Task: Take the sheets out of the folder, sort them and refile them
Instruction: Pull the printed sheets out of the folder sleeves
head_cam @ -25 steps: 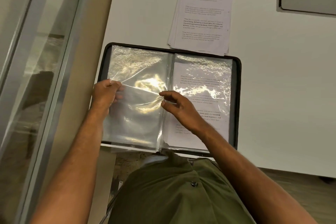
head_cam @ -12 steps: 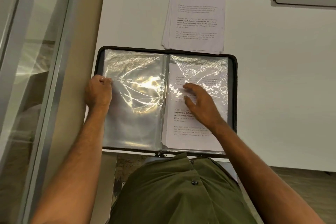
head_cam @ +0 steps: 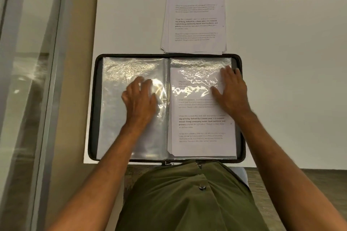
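White bench carries everything. Folder lies open flat at the near edge, dark zip-round cover, clear plastic sleeves both sides of the spine; cover looks stiff enough to stay put without weighting. Stack of loose sheets sits just beyond the folder's far edge, slightly fanned, its near edge touching or overlapping the cover. Left sleeve looks empty: thin, glossy, crinkled, will be limp and slippery and likely cling to the next one. Right sleeve holds a printed sheet, top edge sitting a little below the sleeve mouth at the far side. Paper is light, floppy, creases easily; best taken by that top edge through the mouth, pinch near a corner, slide straight out rather than tug sideways. Left hand rests on the left sleeve near the spine, fingers loosely curved, somewhat blurred, cannot tell if it's pinching film. Right hand lies flat, fingers spread, pressing the right sleeve's upper outer corner.
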{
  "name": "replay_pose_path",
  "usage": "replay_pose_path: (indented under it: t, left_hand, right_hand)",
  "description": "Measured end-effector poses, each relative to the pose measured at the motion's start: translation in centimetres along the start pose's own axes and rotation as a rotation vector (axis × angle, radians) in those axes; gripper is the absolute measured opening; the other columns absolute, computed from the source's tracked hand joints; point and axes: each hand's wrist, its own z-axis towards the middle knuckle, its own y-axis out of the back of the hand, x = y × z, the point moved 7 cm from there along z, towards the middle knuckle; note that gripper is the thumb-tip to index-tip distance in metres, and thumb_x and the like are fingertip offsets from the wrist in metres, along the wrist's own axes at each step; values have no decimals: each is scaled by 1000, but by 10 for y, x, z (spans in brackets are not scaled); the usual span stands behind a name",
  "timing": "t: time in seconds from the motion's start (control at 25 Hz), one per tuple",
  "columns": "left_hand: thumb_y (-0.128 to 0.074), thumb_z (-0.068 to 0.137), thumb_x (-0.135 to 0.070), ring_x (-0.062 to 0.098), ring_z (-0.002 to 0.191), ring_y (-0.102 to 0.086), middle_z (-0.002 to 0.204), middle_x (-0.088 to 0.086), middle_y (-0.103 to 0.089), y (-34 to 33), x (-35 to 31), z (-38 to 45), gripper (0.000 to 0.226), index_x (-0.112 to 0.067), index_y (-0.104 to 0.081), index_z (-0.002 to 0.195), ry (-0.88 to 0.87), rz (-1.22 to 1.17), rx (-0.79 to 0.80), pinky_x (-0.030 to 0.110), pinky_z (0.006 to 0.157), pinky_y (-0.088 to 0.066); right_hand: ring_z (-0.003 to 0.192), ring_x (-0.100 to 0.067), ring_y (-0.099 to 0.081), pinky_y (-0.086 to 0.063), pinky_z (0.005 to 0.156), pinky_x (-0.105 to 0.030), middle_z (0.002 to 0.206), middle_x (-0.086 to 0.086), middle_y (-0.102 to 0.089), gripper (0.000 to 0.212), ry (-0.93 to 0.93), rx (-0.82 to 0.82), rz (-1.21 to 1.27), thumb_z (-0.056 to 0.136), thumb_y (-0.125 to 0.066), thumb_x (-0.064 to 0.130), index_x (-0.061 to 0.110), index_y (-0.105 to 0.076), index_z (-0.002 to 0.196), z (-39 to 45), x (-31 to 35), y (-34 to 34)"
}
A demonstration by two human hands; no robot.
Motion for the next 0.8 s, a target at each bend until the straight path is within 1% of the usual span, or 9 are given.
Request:
replay_pose_path:
  t: [0.12, 0.2, 0.28, 0.4, 0.56, 0.6, 0.68, 0.76, 0.8]
  left_hand:
    - [-59, 96, -19, 29, 138, -37, 154, 7, -41, -19, -42, 2, 46, -20, -52, 141, -181, 5, 59, 50, 110, -28]
    - [-57, 95, -17, 29, 138, -37, 154, 7, -42, -25, -58, 12, 48, -19, -51, 143, -212, -5, 88, 50, 110, -28]
    - [-57, 94, -21, 29, 139, -36, 155, 7, -41, -25, -67, 26, 51, -19, -49, 145, -211, -15, 110, 49, 111, -27]
    - [-58, 94, -24, 28, 142, -34, 156, 6, -40, -21, -80, 48, 54, -20, -47, 147, -237, -49, 132, 50, 115, -27]
    - [-59, 97, -25, 29, 141, -35, 153, 6, -42, -16, -97, 77, 53, -20, -47, 148, -278, -60, 147, 50, 112, -28]
    - [-59, 97, -24, 29, 137, -39, 148, 5, -47, -14, -101, 83, 49, -20, -51, 145, -303, -49, 133, 49, 110, -30]
    - [-60, 96, -21, 27, 126, -47, 132, 2, -56, -11, -106, 92, 34, -21, -61, 130, -351, -46, 98, 46, 104, -32]
    - [-58, 96, -18, 24, 115, -52, 120, -1, -61, -9, -108, 99, 22, -22, -65, 117, -363, -68, 94, 43, 100, -31]
    - [-57, 97, -17, 23, 110, -53, 113, -2, -62, -8, -108, 102, 18, -23, -65, 112, -365, -80, 103, 41, 97, -30]
  right_hand:
    - [157, -43, -16, -24, 122, -55, 170, -15, -25, 87, -51, 0, -72, 96, -47, 62, 8, -30, 161, 10, -10, 2]
    - [157, -44, -15, -24, 121, -57, 171, -16, -21, 86, -75, -5, -115, 97, -40, 66, 10, -28, 162, 11, -14, 1]
    - [157, -45, -14, -24, 121, -59, 171, -18, -19, 81, -67, -28, -144, 100, -37, 65, 13, -30, 162, 9, -14, 0]
    - [157, -45, -13, -24, 122, -59, 171, -18, -19, 67, -11, -94, -153, 105, -42, 55, 18, -37, 160, 4, -9, -1]
    - [153, -48, -24, -32, 117, -59, 166, -20, -33, 46, 65, -189, -107, 106, -52, 34, 20, -55, 150, 1, -1, 1]
    - [151, -49, -28, -33, 116, -58, 164, -20, -36, 42, 80, -209, -103, 105, -54, 30, 21, -59, 146, 0, 1, 1]
    - [150, -47, -31, -33, 117, -56, 162, -20, -40, 38, 90, -228, -94, 104, -56, 27, 24, -65, 141, -3, 4, 4]
    - [151, -42, -33, -32, 119, -53, 163, -17, -39, 38, 66, -229, -24, 106, -55, 27, 26, -63, 143, -9, 9, 10]
    - [150, -37, -34, -33, 120, -51, 164, -14, -38, 41, 42, -225, 54, 107, -53, 27, 26, -58, 148, -13, 12, 14]
